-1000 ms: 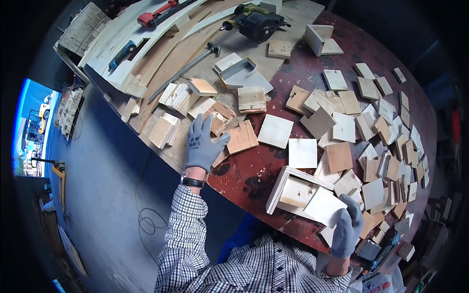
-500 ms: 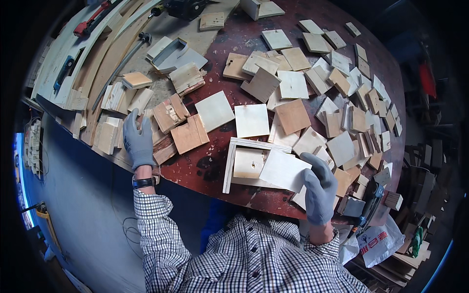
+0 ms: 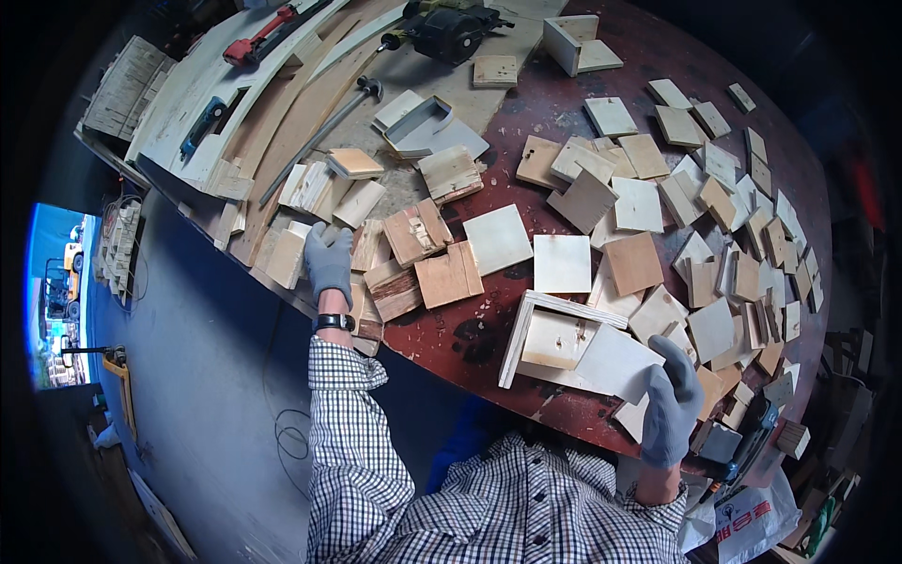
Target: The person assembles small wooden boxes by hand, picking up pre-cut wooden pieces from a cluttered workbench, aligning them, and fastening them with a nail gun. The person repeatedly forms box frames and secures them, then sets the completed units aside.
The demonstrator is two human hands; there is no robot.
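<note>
My right hand (image 3: 674,404), in a grey glove, grips the right end of a thin pale wooden board (image 3: 613,365) between thumb and fingers. The board reaches into a small wooden frame (image 3: 514,346) of joined strips at the table's front edge. Inside the frame's left part shows a knotted wooden piece (image 3: 559,340). My left hand (image 3: 329,261), gloved too, rests among wood blocks at the left edge, its fingers a little apart. Beside it lie a pale block (image 3: 287,256) and a brown block (image 3: 393,289). Its fingertips are partly hidden against the wood.
Many square wood pieces (image 3: 634,263) cover the dark red table (image 3: 442,343). A hammer (image 3: 324,132), a grey open box (image 3: 427,132), a black power tool (image 3: 456,36) and a red-handled tool (image 3: 258,36) lie far left. A blue-handled tool (image 3: 752,437) lies at the right.
The view has turned, so everything sits farther right and lower. The board in my right hand has shifted lower against the frame. My left hand has drawn in closer to the blocks.
</note>
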